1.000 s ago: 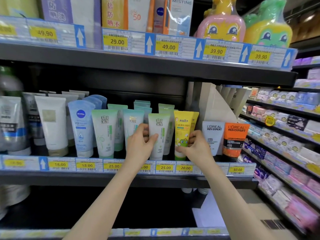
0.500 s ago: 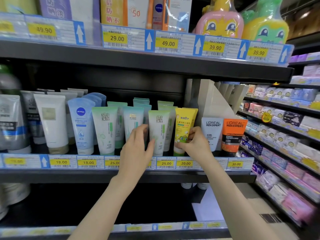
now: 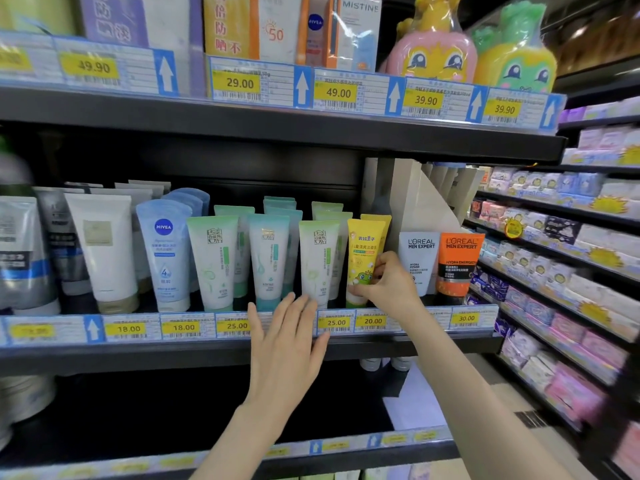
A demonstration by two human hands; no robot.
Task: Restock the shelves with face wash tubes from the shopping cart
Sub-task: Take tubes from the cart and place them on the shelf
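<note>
Face wash tubes stand upright in rows on the middle shelf (image 3: 194, 355). My right hand (image 3: 388, 284) pinches the lower part of a yellow tube (image 3: 363, 251) with a frog picture, at the front of its row. To its left stands a white-green tube (image 3: 318, 261), then a teal-topped one (image 3: 268, 258). My left hand (image 3: 287, 344) hangs in front of the shelf's price strip with fingers straight, holding nothing, its fingertips just below the white-green tube. The shopping cart is out of view.
A blue Nivea tube (image 3: 164, 251) and white tubes (image 3: 100, 247) fill the shelf's left side. Two L'Oreal Men Expert tubes (image 3: 460, 261) stand right of the yellow one. Above are boxed sunscreens and cartoon-shaped bottles (image 3: 433, 46). Another aisle of packets (image 3: 554, 271) runs along the right.
My left hand let go of the white-green tube and dropped back below the shelf edge with fingers spread. My right hand stays on the yellow tube.
</note>
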